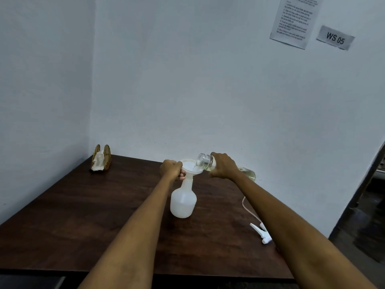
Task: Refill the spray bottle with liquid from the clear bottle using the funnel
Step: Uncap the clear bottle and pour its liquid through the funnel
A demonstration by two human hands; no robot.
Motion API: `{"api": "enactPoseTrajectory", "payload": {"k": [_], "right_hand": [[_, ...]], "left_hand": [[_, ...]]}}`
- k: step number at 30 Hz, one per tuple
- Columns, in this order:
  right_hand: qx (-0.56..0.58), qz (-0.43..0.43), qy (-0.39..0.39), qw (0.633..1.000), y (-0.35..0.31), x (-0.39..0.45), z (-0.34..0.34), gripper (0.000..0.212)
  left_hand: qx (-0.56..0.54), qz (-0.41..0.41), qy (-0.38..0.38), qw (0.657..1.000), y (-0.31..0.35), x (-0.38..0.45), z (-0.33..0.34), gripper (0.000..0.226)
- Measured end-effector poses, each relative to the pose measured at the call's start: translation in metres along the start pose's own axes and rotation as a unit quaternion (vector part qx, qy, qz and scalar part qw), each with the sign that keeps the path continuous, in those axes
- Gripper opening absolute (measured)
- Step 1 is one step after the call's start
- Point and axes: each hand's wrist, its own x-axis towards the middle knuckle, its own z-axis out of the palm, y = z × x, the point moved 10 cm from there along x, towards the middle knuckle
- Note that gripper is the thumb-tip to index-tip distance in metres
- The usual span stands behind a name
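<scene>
A white translucent spray bottle (pixel 183 200) stands upright on the dark wooden table (pixel 87 215), its cap off. A white funnel (pixel 192 166) sits in its neck. My left hand (pixel 171 168) grips the funnel's left rim and the bottle's neck. My right hand (pixel 224 165) holds the clear bottle (pixel 206 162) tipped on its side, mouth over the funnel, and liquid runs into the funnel. The clear bottle's base (pixel 249 173) shows behind my right wrist with pale yellowish liquid in it.
The white spray trigger head (pixel 261 232) with its thin tube lies on the table at the right, under my right forearm. A gold napkin holder (pixel 101 158) with white tissue stands at the back left corner. White walls close the back and left.
</scene>
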Motion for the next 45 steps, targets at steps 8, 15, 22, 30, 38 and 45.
{"api": "enactPoseTrajectory", "payload": {"k": [8, 15, 22, 30, 38, 45], "right_hand": [[-0.002, 0.007, 0.0, 1.0, 0.007, 0.0, 0.001, 0.043], [-0.002, 0.014, 0.005, 1.0, 0.011, 0.0, 0.0, 0.046], [-0.004, 0.014, 0.007, 1.0, 0.008, -0.001, -0.001, 0.046], [-0.012, 0.018, 0.006, 1.0, 0.01, 0.001, 0.001, 0.047], [-0.016, 0.015, 0.005, 1.0, 0.011, 0.002, 0.002, 0.047], [-0.022, 0.015, 0.001, 1.0, 0.012, 0.002, 0.005, 0.047]], "left_hand": [[0.003, 0.003, 0.0, 1.0, 0.001, 0.0, 0.0, 0.028], [0.011, 0.002, 0.004, 1.0, 0.002, -0.001, 0.0, 0.028], [0.012, 0.0, 0.006, 1.0, 0.002, 0.0, -0.002, 0.027], [0.005, 0.005, -0.001, 1.0, 0.003, -0.003, -0.001, 0.029], [0.011, 0.008, 0.0, 1.0, 0.003, -0.002, -0.002, 0.029], [0.012, 0.007, -0.002, 1.0, 0.004, -0.002, -0.001, 0.03]]}}
